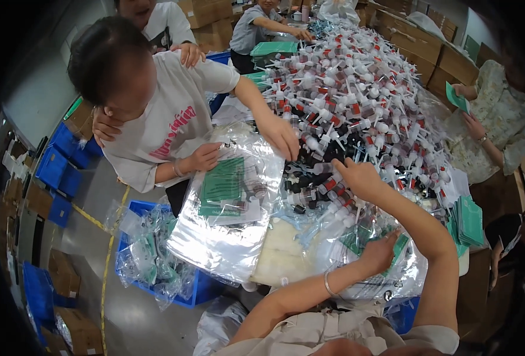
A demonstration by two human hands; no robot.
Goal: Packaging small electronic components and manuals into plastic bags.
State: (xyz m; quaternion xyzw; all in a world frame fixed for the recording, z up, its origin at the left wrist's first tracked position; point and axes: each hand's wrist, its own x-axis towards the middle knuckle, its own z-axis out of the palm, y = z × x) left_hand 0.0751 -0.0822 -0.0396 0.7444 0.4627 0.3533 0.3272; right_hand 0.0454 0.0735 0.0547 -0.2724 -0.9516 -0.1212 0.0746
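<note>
My left hand (380,254), a bracelet on its wrist, is closed on the edge of a clear plastic bag (387,286) at the near right. A green card (355,242) lies in or under that bag; the plastic's glare hides which. My right hand (360,179) reaches to the near edge of a large heap of small bottles (357,89) with white nozzle caps and red or dark bands. Its visible fingers are apart among black pieces (325,168), with nothing seen between them. Beside it lie light-blue plastic pieces (310,230).
To the left, a person's hand (281,137) reaches to the heap above clear bags (215,252) holding a green card. A blue bin (198,291) of filled bags stands on the floor. Green cards (469,221) are stacked at right. Other people stand around the table.
</note>
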